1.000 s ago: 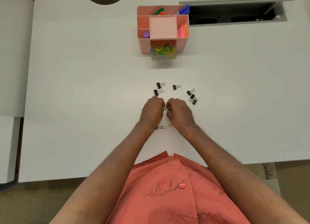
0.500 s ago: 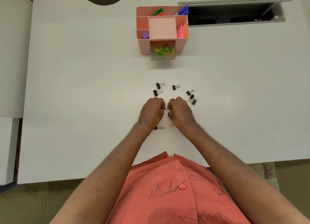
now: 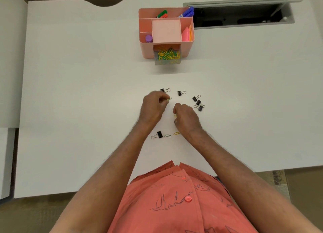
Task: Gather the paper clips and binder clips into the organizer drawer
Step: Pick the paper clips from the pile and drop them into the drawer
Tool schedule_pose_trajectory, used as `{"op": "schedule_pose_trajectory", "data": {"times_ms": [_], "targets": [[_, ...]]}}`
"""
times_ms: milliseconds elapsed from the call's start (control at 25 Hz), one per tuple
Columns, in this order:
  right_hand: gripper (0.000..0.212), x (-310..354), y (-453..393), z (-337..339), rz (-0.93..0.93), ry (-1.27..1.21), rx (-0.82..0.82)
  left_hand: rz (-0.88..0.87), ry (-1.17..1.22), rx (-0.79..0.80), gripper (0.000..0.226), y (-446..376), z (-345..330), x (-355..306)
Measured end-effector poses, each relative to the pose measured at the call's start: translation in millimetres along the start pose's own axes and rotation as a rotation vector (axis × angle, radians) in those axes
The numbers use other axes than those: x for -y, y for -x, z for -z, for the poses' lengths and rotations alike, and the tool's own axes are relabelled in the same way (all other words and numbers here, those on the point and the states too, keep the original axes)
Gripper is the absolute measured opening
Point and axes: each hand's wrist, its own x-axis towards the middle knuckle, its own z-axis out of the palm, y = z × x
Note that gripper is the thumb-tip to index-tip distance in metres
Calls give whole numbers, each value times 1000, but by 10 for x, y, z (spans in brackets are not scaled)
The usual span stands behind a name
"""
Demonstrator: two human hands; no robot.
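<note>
Black binder clips [image 3: 197, 102] and loose paper clips [image 3: 167, 136] dot the desk; organizer drawer [image 3: 167, 57] open (half-filled).

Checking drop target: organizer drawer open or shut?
Open. The drawer sticks out from the organizer front, with clips visible inside.

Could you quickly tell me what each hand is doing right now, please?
Left hand: closed, pinching a yellow paper clip.
Right hand: curled closed over another yellow clip; whether it grips it cannot be told.
</note>
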Motion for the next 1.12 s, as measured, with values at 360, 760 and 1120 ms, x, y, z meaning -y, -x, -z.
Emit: {"op": "schedule_pose_trajectory", "data": {"times_ms": [360,760,1120], "targets": [[37,-77,15,51,117,161,4,-227,-275,-178,18,-1102,451,-693],[27,-154,-251,274,39,10,205,-302,-304,-236,14,-805,274,-505],[18,35,-1105,1454,73,-541,-139,-223,-451,392,39,426,-178,231]]}}
